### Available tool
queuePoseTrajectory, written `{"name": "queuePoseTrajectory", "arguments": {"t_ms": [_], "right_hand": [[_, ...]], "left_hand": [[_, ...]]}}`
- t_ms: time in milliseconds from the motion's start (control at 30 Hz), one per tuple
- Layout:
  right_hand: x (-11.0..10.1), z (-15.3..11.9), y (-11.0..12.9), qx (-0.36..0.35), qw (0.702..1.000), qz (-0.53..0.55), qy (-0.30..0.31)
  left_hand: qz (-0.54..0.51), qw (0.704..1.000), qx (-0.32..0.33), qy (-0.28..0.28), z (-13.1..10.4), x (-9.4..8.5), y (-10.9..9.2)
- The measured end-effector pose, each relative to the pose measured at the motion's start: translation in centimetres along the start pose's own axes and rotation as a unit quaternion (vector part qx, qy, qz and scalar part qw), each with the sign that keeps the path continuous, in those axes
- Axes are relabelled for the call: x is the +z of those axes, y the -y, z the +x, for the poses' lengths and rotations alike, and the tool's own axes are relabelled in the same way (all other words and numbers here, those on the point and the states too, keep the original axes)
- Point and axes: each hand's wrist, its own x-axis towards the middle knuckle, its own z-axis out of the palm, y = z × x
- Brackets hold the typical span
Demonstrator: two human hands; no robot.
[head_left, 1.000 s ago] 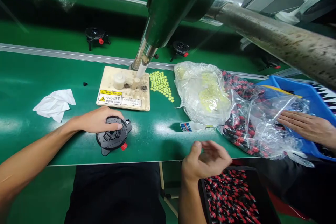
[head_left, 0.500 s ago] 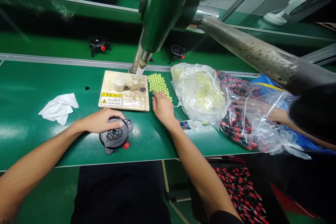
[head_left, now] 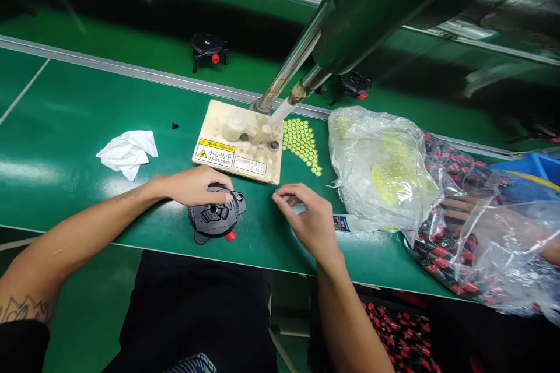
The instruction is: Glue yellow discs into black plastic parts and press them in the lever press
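Note:
My left hand [head_left: 196, 186] is wrapped over the top left of a round black plastic base [head_left: 214, 215] with a red knob, which lies on the green table. My right hand [head_left: 308, 218] hovers to the right of that base, thumb and fingertips pinched together. Whatever they hold, if anything, is too small to make out. Beyond my right hand lies a patch of small round yellow-green discs [head_left: 301, 143]. Between the patch and my left hand sits a cream press plate [head_left: 258, 163] with a warning label.
A green press column [head_left: 376, 23] leans over the plate. A crumpled white tissue [head_left: 128, 151] and a small black piece [head_left: 175, 125] lie left. To the right are a clear bag [head_left: 385, 169], a blue-labelled tube [head_left: 341, 222] and another person's hand [head_left: 464, 210] among red-black parts.
My right hand has pulled back from the yellow-green discs toward the black base, its fingers now pinched. My left hand stays on the base. The camera view has shifted and tilted.

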Motion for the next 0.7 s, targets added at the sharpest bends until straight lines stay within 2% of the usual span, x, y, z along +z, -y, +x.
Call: {"name": "queuePoseTrajectory", "arguments": {"t_ms": [100,233,333,467,600,700], "right_hand": [[0.7,-0.5,3.1,-0.048,0.993,0.112,0.009],[2.5,0.6,4.9,-0.123,0.983,0.133,0.004],[3.3,1.5,4.8,-0.162,0.98,0.116,-0.002],[3.2,1.7,4.1,-0.196,0.975,0.107,0.004],[3.2,1.4,3.8,-0.203,0.971,0.121,0.016],[3.5,1.2,3.7,-0.198,0.972,0.128,-0.009]], "left_hand": [[0.003,1.0,0.007,0.0,0.0,0.0,0.0],[0.012,1.0,0.01,-0.003,0.0,-0.1,0.0],[0.013,1.0,0.014,-0.003,0.0,-0.1,0.0],[0.017,1.0,0.02,-0.007,0.0,0.0,0.0],[0.02,0.999,0.031,-0.014,0.1,0.1,0.0],[0.022,0.999,0.033,-0.014,0.1,0.1,-0.1]]}}
